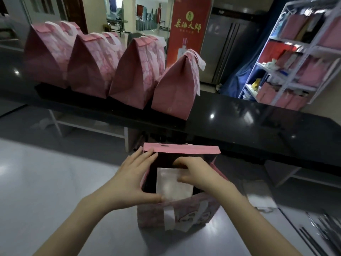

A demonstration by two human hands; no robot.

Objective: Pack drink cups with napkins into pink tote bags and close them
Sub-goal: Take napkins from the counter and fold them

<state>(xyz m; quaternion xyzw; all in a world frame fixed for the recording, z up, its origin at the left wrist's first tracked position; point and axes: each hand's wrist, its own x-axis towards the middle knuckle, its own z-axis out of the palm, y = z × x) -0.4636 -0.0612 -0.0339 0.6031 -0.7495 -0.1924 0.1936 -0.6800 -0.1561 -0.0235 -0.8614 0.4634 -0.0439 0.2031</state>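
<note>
Open bag: my pink tote bag [177,213] stands upright at lower centre of the frame on the pale grey worktop [46,182], mouth wide open, far flap [181,149] raised behind it.
Napkin: a white napkin [172,185] lies flat inside the mouth, over the dark interior; any cup beneath it I cannot make out.
Left hand: my left hand [129,180] grips the left rim of the bag, fingers curled over the edge, thumb pressed at the near lip beside the napkin's corner.
Right hand: my right hand [195,172] reaches into the mouth from the right, fingertips pinching the napkin's right edge; the hand hides the bag's right rim.
Handles: white straps [169,218] hang down the near face, over a printed pattern that is too blurred to read.
Finished row: four closed pink bags [127,71] sit side by side on the black counter [258,119] across the upper left and centre, tops folded shut.
In the way: that black counter runs just behind my bag, its edge close to the raised flap.
Right side: a white shelf rack [295,61] at upper right holds more pink bags.
Background: a red banner [188,30] stands at upper centre, beyond the row.
Lower right: thin dark rods [317,235] lie on the worktop, well apart from the bag.
</note>
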